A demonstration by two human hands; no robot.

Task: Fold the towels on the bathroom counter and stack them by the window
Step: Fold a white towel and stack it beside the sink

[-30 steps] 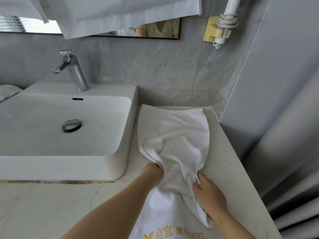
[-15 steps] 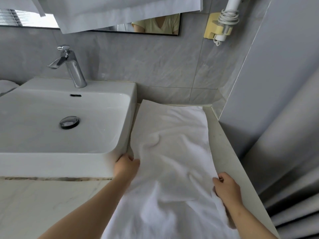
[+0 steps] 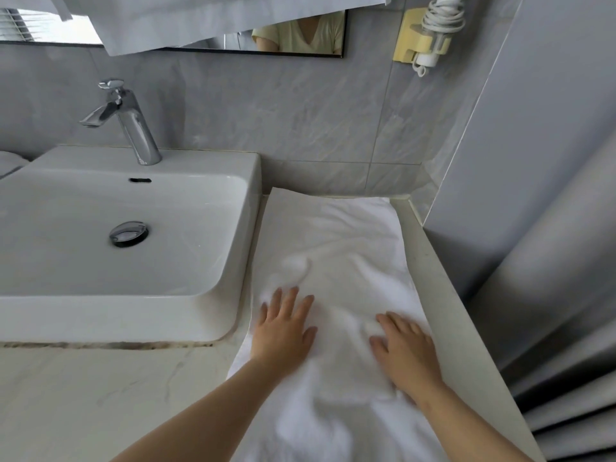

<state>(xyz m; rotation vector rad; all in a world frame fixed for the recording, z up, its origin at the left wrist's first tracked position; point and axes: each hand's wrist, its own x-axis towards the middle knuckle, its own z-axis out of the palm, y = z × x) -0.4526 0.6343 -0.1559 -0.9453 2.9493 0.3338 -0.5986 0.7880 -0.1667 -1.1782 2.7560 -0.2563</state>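
A soft, rumpled white towel lies spread on the pale marble counter, right of the glossy square sink. Left hand and right hand press flat on it, fingers spread. A chrome tap stands behind.

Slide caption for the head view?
Left hand and right hand press a white terry towel flat beside a white ceramic sink.

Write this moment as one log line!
towel: spread on counter | left hand: flat on towel | right hand: flat on towel
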